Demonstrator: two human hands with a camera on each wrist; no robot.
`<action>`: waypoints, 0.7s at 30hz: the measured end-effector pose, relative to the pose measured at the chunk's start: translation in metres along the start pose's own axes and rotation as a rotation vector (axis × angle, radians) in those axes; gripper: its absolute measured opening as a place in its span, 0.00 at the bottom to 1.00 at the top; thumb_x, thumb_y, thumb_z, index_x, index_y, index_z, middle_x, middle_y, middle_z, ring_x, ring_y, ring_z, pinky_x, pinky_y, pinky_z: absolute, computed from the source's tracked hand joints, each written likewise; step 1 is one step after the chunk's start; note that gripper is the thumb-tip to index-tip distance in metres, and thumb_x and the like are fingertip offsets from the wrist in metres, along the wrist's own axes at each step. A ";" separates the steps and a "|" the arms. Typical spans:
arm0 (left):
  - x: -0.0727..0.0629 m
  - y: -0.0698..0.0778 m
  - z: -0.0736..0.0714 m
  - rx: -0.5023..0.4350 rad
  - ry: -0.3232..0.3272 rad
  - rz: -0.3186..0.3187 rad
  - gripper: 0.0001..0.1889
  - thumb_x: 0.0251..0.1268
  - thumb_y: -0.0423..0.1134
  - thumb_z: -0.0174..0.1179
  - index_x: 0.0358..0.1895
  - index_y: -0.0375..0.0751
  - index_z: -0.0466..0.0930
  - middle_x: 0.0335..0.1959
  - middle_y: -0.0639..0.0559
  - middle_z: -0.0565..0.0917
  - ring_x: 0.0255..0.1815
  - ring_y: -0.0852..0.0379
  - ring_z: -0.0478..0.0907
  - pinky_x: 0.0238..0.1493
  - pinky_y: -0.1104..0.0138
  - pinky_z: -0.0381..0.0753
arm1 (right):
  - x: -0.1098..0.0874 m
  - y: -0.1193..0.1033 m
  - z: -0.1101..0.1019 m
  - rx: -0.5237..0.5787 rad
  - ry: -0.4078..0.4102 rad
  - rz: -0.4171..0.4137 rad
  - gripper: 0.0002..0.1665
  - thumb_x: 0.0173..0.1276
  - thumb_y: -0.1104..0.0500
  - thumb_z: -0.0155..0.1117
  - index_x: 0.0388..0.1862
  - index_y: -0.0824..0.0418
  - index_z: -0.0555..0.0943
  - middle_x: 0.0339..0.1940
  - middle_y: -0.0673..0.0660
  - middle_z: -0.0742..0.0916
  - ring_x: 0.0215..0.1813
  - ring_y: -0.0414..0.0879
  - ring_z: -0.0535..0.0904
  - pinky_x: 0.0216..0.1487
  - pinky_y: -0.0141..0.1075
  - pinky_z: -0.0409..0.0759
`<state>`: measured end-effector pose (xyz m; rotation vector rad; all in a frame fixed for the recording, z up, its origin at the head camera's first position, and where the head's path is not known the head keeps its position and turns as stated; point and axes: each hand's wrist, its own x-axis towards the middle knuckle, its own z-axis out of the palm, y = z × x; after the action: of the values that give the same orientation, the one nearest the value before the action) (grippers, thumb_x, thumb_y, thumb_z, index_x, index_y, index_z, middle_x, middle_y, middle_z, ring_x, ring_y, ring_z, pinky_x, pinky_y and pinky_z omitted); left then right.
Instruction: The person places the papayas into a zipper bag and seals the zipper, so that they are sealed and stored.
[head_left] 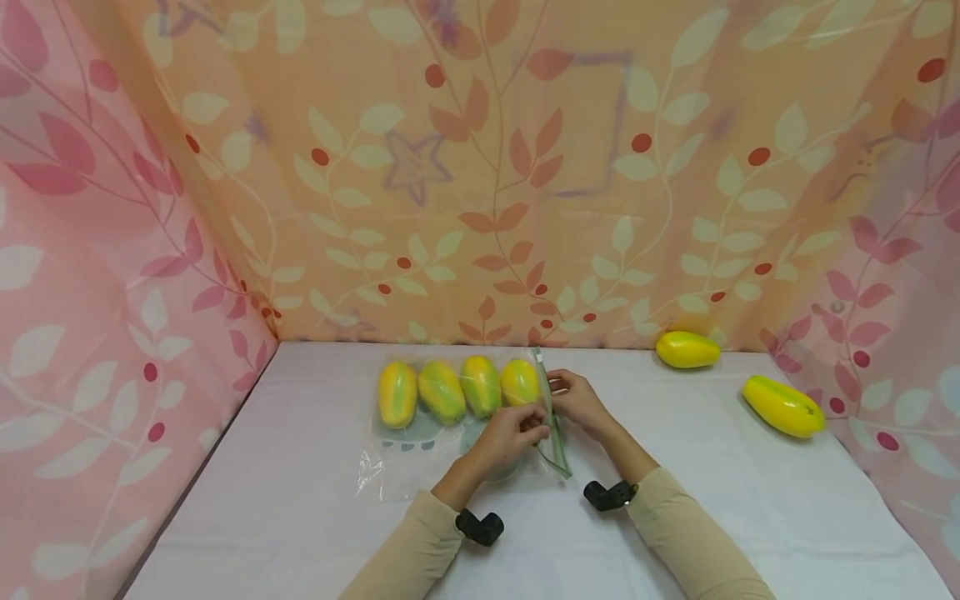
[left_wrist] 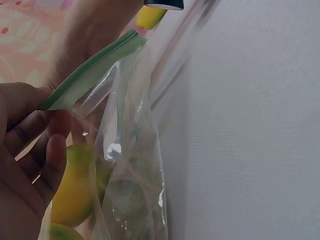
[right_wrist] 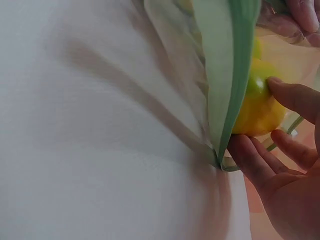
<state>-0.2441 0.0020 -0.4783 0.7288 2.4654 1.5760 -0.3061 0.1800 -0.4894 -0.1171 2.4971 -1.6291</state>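
A clear zip bag [head_left: 442, 467] with a green zip edge [left_wrist: 90, 70] lies on the table, its mouth to the right. Several yellow-green papayas [head_left: 397, 394] lie side by side in it. At the near side of the mouth, my left hand [head_left: 501, 437] pinches the green edge between thumb and fingers, holding the mouth apart. My right hand [head_left: 579, 404] is at the mouth's far side, fingers spread and loosely bent. In the right wrist view its thumb and fingers [right_wrist: 295, 97] overlap the end of the nearest papaya [right_wrist: 260, 107].
Two more papayas lie at the right of the white-covered table [head_left: 300, 533], one at the back edge [head_left: 687, 350] and one nearer the right side [head_left: 783, 407]. Patterned curtains [head_left: 480, 167] enclose the back and sides.
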 end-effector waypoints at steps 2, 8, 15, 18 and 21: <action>0.000 -0.001 0.000 0.007 -0.016 -0.006 0.05 0.67 0.36 0.61 0.42 0.38 0.81 0.33 0.49 0.85 0.31 0.67 0.75 0.33 0.76 0.76 | 0.001 -0.001 0.002 -0.001 0.010 -0.003 0.28 0.60 0.65 0.64 0.61 0.67 0.74 0.52 0.68 0.82 0.48 0.54 0.82 0.45 0.37 0.82; -0.001 -0.004 -0.003 0.000 -0.061 -0.023 0.04 0.67 0.37 0.61 0.41 0.42 0.81 0.33 0.52 0.85 0.33 0.67 0.76 0.35 0.75 0.77 | -0.006 -0.007 -0.003 -0.013 -0.028 -0.033 0.28 0.62 0.63 0.65 0.61 0.69 0.73 0.52 0.69 0.82 0.50 0.54 0.81 0.45 0.37 0.82; 0.000 -0.005 -0.005 0.008 -0.091 0.001 0.06 0.68 0.37 0.60 0.42 0.39 0.81 0.34 0.48 0.86 0.34 0.67 0.76 0.36 0.75 0.76 | -0.012 -0.003 -0.020 -0.046 -0.118 -0.043 0.27 0.63 0.60 0.66 0.59 0.68 0.73 0.50 0.67 0.83 0.45 0.48 0.81 0.45 0.40 0.84; 0.000 -0.006 -0.004 0.018 -0.079 -0.010 0.07 0.67 0.37 0.60 0.43 0.38 0.82 0.34 0.49 0.86 0.34 0.67 0.75 0.37 0.75 0.76 | -0.017 -0.004 -0.032 -0.077 -0.136 -0.036 0.28 0.63 0.59 0.68 0.60 0.69 0.73 0.48 0.66 0.83 0.42 0.46 0.81 0.44 0.41 0.84; 0.000 -0.005 -0.004 0.038 -0.056 -0.033 0.07 0.67 0.38 0.61 0.43 0.40 0.82 0.34 0.51 0.86 0.33 0.67 0.76 0.37 0.75 0.76 | -0.020 -0.005 -0.044 -0.116 -0.130 -0.024 0.29 0.64 0.58 0.68 0.61 0.69 0.72 0.48 0.66 0.83 0.42 0.46 0.81 0.45 0.41 0.84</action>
<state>-0.2470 -0.0029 -0.4806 0.7233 2.4610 1.4807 -0.2945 0.2202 -0.4656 -0.2588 2.4986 -1.4359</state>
